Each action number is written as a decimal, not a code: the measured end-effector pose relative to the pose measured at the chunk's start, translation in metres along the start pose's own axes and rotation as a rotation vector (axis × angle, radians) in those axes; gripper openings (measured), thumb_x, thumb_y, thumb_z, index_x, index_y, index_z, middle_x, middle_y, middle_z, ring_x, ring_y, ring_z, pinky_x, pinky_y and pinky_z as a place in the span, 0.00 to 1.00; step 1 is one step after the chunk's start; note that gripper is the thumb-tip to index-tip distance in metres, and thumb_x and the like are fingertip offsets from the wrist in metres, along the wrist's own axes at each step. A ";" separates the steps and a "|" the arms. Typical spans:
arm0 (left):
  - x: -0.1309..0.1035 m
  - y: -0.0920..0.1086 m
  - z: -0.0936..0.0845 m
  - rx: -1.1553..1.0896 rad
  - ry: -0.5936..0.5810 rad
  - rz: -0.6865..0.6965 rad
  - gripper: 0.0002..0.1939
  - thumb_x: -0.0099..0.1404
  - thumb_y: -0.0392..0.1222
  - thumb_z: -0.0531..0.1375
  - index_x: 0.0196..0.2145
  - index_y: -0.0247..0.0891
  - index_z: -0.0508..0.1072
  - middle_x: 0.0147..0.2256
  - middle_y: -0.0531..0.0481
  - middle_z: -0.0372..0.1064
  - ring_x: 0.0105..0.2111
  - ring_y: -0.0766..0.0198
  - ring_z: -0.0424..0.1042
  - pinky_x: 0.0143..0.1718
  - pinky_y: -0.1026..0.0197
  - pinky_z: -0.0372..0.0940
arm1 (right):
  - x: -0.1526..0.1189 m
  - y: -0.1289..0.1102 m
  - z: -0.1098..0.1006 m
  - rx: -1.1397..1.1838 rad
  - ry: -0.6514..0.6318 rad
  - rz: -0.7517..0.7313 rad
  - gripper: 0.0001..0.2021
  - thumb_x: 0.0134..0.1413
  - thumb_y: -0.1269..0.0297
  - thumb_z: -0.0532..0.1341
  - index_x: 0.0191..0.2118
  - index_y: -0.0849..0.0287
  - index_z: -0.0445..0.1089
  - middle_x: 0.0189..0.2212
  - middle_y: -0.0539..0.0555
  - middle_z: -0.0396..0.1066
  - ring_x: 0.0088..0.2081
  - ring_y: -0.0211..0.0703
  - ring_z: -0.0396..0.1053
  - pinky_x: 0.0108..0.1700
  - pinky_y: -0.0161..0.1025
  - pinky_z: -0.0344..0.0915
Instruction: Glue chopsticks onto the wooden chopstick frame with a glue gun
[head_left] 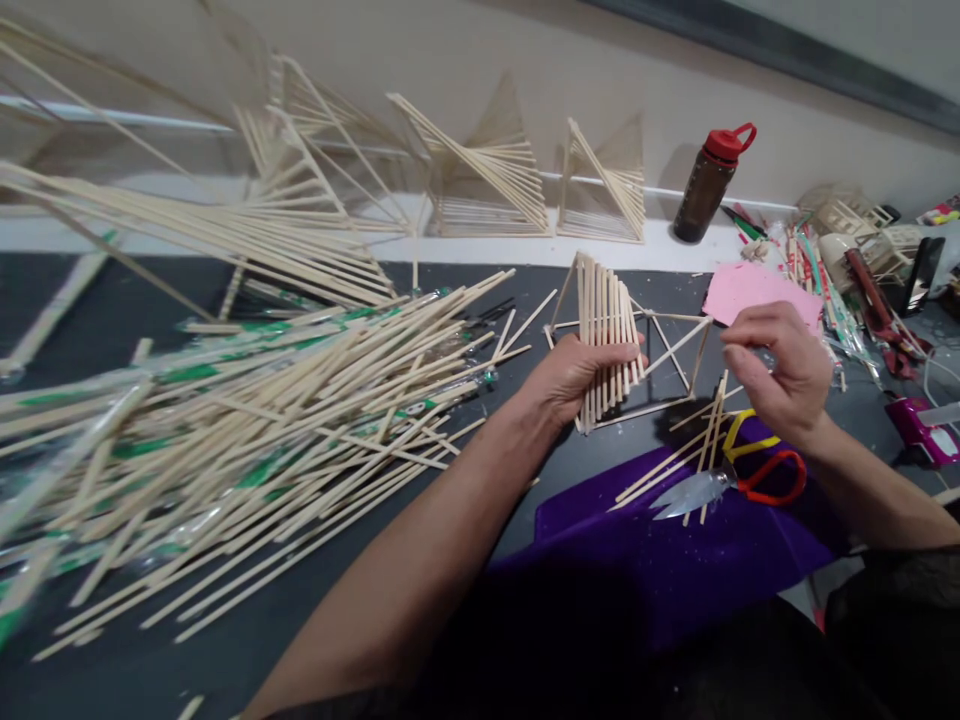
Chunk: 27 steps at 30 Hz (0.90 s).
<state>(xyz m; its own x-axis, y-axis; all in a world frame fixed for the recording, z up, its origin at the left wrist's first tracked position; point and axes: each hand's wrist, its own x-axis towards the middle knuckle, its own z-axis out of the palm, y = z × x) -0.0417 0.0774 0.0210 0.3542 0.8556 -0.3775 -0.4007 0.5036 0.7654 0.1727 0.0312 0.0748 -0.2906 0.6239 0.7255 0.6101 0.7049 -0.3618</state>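
Note:
My left hand (581,372) is wrapped around a small frame of glued wooden chopsticks (600,320), its thumb lying across a fan of slanted sticks. To the right, the frame continues as open triangles with crossed sticks (671,352). My right hand (784,375) is raised just past that end, thumb and fingertips pinched together; whatever they hold, if anything, cannot be made out. Below it lie scissors (705,490) with one yellow and one red handle loop, alongside several loose chopsticks (667,470), on a purple cloth (585,510).
A large heap of chopsticks (315,430), some in clear and green wrappers, covers the left side. Twisted stick models (491,170) stand along the wall. Behind my right hand are a pink sheet (750,290), a red-capped bottle (705,190) and wrapped sticks (814,270).

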 end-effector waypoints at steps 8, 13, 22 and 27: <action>0.000 0.001 0.003 -0.019 0.017 0.014 0.13 0.40 0.31 0.70 0.28 0.31 0.77 0.20 0.48 0.73 0.20 0.65 0.69 0.22 0.64 0.65 | -0.029 -0.021 0.032 0.105 -0.376 0.358 0.09 0.60 0.63 0.59 0.33 0.58 0.77 0.28 0.51 0.77 0.28 0.36 0.71 0.33 0.36 0.66; 0.000 0.000 0.004 -0.023 0.026 0.034 0.13 0.39 0.31 0.70 0.27 0.31 0.78 0.20 0.49 0.73 0.21 0.65 0.70 0.24 0.65 0.66 | -0.028 -0.016 0.057 0.299 -0.337 0.670 0.12 0.55 0.56 0.62 0.35 0.60 0.76 0.26 0.51 0.74 0.25 0.35 0.67 0.27 0.35 0.64; 0.002 -0.001 0.002 -0.033 -0.001 0.058 0.11 0.40 0.30 0.70 0.26 0.30 0.77 0.20 0.48 0.73 0.21 0.65 0.70 0.24 0.64 0.65 | -0.020 -0.020 0.071 0.371 -0.214 0.753 0.13 0.48 0.54 0.64 0.26 0.59 0.70 0.21 0.48 0.67 0.22 0.33 0.62 0.23 0.33 0.60; 0.002 -0.002 0.001 -0.027 -0.025 0.060 0.12 0.41 0.31 0.70 0.27 0.30 0.77 0.21 0.48 0.73 0.22 0.64 0.70 0.25 0.64 0.66 | -0.019 -0.022 0.071 0.365 -0.213 0.729 0.13 0.49 0.55 0.63 0.24 0.58 0.67 0.19 0.47 0.65 0.21 0.32 0.60 0.23 0.33 0.58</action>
<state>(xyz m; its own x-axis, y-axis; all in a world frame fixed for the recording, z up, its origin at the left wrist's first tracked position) -0.0389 0.0783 0.0191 0.3498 0.8813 -0.3178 -0.4446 0.4548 0.7717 0.1125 0.0283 0.0277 -0.0712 0.9897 0.1239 0.4328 0.1425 -0.8901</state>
